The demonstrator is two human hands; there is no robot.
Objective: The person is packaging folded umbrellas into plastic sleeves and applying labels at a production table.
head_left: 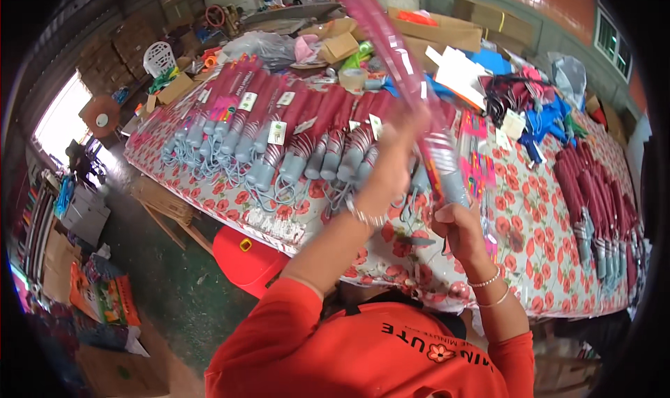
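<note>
A folded maroon umbrella [401, 56] stands tilted in front of me, its top leaning to the far left. Clear plastic seems to cover it, judging by the shine. My right hand [460, 230] is closed round its grey handle [455, 187], thumb on top. Higher up, my left hand [394, 153] is wrapped against the maroon part, its fingers blurred by motion. Behind them a long row of similar umbrellas [321, 119] lies on the flowered tablecloth [516, 209], grey handles and cord loops toward me. Some carry white tags [277, 133].
More maroon umbrellas [593, 202] lie at the right end. Pink printed strips [478, 167], a dark blade-like tool [415, 241] and small white pieces [276, 225] are on the cloth. Cardboard [440, 31], blue cloth [548, 119] and plastic bags crowd the back. A red stool [241, 258] stands at the near left edge.
</note>
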